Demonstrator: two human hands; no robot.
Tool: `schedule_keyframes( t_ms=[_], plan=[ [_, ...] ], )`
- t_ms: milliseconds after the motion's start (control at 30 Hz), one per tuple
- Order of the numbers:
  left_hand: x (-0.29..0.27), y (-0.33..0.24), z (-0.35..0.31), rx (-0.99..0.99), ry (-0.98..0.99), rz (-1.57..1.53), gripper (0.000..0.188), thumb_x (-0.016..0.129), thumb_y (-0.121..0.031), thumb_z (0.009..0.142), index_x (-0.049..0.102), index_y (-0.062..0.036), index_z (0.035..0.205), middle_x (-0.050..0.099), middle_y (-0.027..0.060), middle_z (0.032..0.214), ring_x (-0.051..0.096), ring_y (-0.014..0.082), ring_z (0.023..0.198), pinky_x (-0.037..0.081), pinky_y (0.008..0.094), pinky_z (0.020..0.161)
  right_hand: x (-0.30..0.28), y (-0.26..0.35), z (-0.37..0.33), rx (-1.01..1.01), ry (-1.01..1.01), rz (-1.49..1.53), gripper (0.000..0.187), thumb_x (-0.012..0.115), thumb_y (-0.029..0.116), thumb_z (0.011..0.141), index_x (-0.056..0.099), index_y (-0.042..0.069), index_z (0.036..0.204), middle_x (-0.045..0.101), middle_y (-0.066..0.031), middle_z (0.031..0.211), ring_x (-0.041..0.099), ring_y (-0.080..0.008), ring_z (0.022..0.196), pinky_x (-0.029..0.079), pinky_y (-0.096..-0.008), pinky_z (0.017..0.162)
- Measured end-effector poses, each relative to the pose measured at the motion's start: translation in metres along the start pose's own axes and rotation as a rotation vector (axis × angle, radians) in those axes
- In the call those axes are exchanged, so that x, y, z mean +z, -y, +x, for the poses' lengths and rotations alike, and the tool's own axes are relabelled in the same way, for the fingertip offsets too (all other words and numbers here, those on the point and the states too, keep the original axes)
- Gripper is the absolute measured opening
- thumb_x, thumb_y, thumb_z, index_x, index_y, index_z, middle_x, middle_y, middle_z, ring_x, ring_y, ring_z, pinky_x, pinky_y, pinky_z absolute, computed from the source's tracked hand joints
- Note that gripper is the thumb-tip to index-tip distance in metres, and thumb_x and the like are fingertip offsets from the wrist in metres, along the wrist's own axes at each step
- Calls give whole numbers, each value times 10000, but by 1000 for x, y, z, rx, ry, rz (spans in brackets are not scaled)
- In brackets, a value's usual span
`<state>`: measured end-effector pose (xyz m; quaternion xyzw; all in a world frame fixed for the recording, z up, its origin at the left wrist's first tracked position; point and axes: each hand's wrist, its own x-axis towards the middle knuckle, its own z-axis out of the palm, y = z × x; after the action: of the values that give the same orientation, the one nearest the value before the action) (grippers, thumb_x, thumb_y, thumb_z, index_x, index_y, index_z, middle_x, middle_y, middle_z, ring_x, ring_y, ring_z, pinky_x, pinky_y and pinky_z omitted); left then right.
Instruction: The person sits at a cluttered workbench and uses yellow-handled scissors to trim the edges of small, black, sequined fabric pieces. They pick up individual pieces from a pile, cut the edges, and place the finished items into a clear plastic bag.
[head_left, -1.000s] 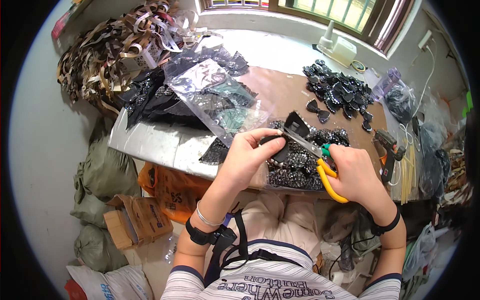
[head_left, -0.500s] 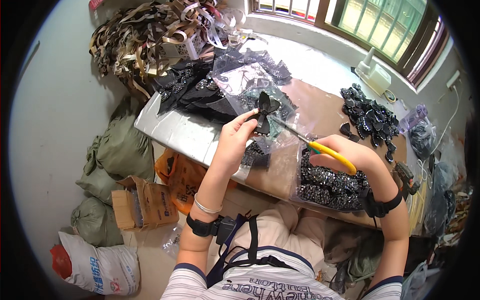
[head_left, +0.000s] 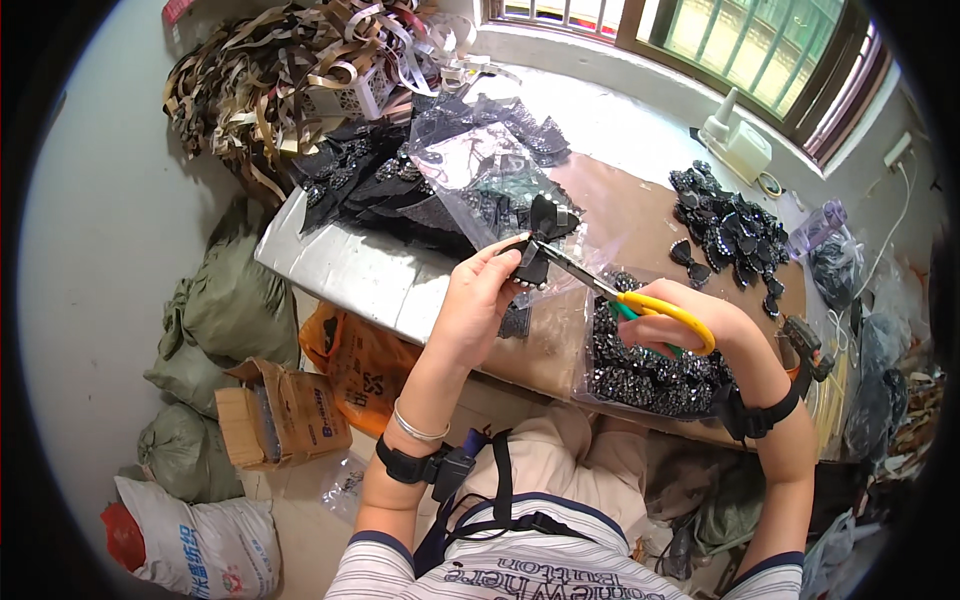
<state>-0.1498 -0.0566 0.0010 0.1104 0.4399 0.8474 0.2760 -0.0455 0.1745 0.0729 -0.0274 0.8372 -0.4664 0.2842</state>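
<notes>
Above the worktop (head_left: 420, 290) edge, the left hand (head_left: 478, 300) pinches a black bow (head_left: 543, 232) by its lower end, held up in the air, while the right hand (head_left: 690, 325) grips yellow-handled scissors (head_left: 625, 297) — blades at the bow's base. Beneath lies a clear bag of beaded pieces (head_left: 650, 370); farther right, a pile of finished black bows (head_left: 735, 225).

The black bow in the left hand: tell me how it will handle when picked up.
The black bow is probably soft and floppy, since it looks like fabric pinched by the left hand. Likely light: fingertips alone hold it up. The scissors touch it, so it may snag.
</notes>
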Motion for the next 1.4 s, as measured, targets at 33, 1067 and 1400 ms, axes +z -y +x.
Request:
schedule_keyframes(
  t_ms=[33, 1067, 1400],
  plan=[
    [0, 1, -1, 4, -1, 23, 317, 526, -92, 969, 570, 42, 1253, 675, 42, 998, 622, 64, 843, 510, 219, 774, 1, 0, 1, -18, 14, 24, 235, 563, 212, 838, 624, -13, 811, 564, -28, 591, 529, -106, 452, 413, -251, 447],
    [66, -5, 103, 553, 66, 1118, 538, 635, -148, 903, 458, 20, 1382, 590, 224, 1241, 655, 231, 976, 529, 345, 822, -1, -56, -79, -64, -463, 1027, 238, 514, 246, 920, 534, 62, 771, 415, 31, 575, 422, -88, 457, 351, -236, 409],
    [122, 135, 61, 734, 991, 1748, 405, 611, 35, 706, 688, -129, 1068, 589, 83, 1183, 529, 257, 1129, 431, 372, 924, 71, -109, -182, -53, -927, 1004, 218, 518, 240, 867, 517, 39, 782, 412, -11, 550, 419, -126, 452, 358, -266, 417]
  ],
)
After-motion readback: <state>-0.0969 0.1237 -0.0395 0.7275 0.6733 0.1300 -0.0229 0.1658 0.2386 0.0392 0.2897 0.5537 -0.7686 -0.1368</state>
